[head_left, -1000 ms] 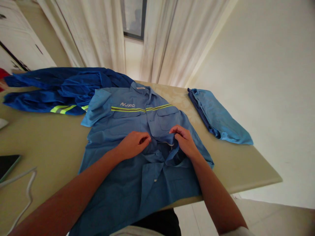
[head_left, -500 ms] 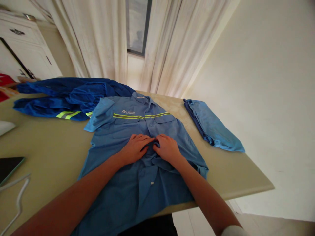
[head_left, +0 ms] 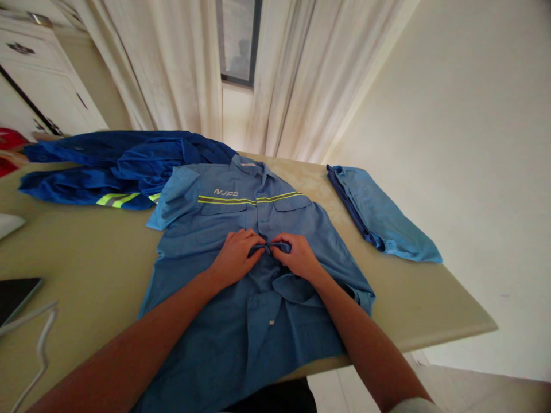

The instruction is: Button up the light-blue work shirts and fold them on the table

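A blue work shirt (head_left: 202,229) lies face up on the table, its collar at the far side. It has twin yellow reflective stripes across the chest and pale lettering. My left hand (head_left: 235,258) and my right hand (head_left: 297,256) meet at mid-chest, and their fingertips pinch a narrow fold of the shirt's front opening (head_left: 270,247). Below them the two front edges lie loose and rumpled, with one pale button (head_left: 272,322) showing. My fingertips hide whatever lies inside the fold.
A dark blue garment with reflective bands (head_left: 107,166) lies bunched at the far left of the beige table (head_left: 413,298). A rolled light blue garment (head_left: 379,215) lies near the right edge. A dark tablet (head_left: 15,298) and a white wire (head_left: 43,350) sit at the left.
My hands have come together from the parted shirt front and now pinch its edges at mid-chest. The front lies flatter than before, and the view has shifted slightly.
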